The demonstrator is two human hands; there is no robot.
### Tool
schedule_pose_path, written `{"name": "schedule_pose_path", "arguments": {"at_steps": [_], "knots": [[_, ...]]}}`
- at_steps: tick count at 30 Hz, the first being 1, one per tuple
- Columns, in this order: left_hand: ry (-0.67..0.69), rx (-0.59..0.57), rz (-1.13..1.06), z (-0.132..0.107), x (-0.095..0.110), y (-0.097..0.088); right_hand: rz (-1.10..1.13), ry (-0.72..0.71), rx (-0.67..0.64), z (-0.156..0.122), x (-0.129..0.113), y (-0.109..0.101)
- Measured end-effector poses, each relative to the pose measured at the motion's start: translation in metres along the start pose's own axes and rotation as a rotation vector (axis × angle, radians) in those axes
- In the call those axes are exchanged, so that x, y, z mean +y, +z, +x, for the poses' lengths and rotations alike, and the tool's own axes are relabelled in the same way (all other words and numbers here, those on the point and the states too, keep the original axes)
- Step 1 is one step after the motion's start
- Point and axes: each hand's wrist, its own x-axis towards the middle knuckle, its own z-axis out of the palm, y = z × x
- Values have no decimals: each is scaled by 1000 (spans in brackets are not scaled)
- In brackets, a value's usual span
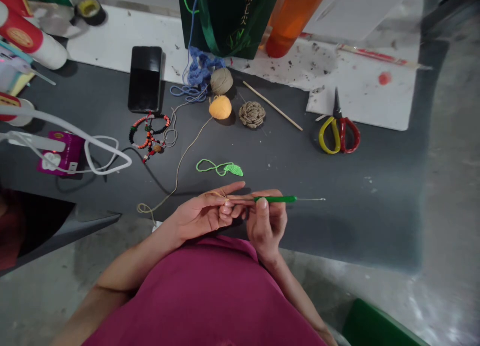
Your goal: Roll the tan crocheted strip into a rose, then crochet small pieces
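Note:
My right hand [267, 221] is closed on a green-handled crochet hook [277, 199] whose thin metal tip points right. My left hand [204, 213] meets it at the table's near edge, with fingers pinched on a beige yarn strand [180, 167] looped over the index finger. That strand runs up the table to an orange yarn ball [220, 107]. A small green crocheted leaf [232, 170] with a loose tail lies just beyond my hands.
A beige yarn ball [221, 81], blue crochet work [200, 71], a beige crocheted rose [252, 114], a wooden stick [272, 106], scissors [339, 132], a phone [145, 79], beaded bracelets [149, 132], a white cable [93, 151], a green bag [228, 18] and an orange bottle [296, 16] are on the table.

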Motion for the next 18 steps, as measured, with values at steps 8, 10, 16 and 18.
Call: {"name": "schedule_pose_path", "arguments": {"at_steps": [8,10,16,18], "knots": [[128,29,169,1,-4,4,321,123,-109,7,-1,12],[224,55,246,1,-7,5,317,89,-89,7,2,15],[496,168,499,0,-11,7,275,29,-29,7,7,17],[534,162,542,0,-11,6,255,28,-37,8,5,16]]}}
